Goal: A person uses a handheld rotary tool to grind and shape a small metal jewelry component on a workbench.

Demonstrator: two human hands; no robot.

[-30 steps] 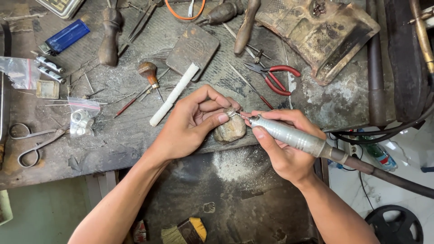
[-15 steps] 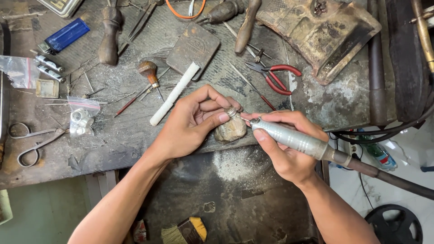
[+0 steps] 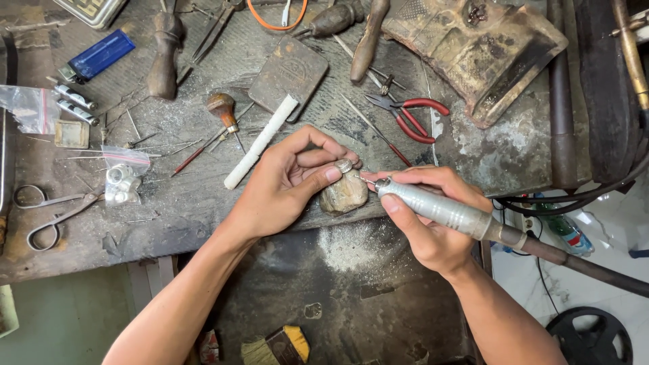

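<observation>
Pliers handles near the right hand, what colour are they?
Red, on the pliers; clearest in the head view.

A small silver ring point(image 3: 344, 165) sits pinched against a worn, rounded wooden bench peg point(image 3: 344, 194) at the workbench edge, while a ribbed silver rotary handpiece point(image 3: 439, 211), lying nearly level, points its fine bit at the ring.
</observation>
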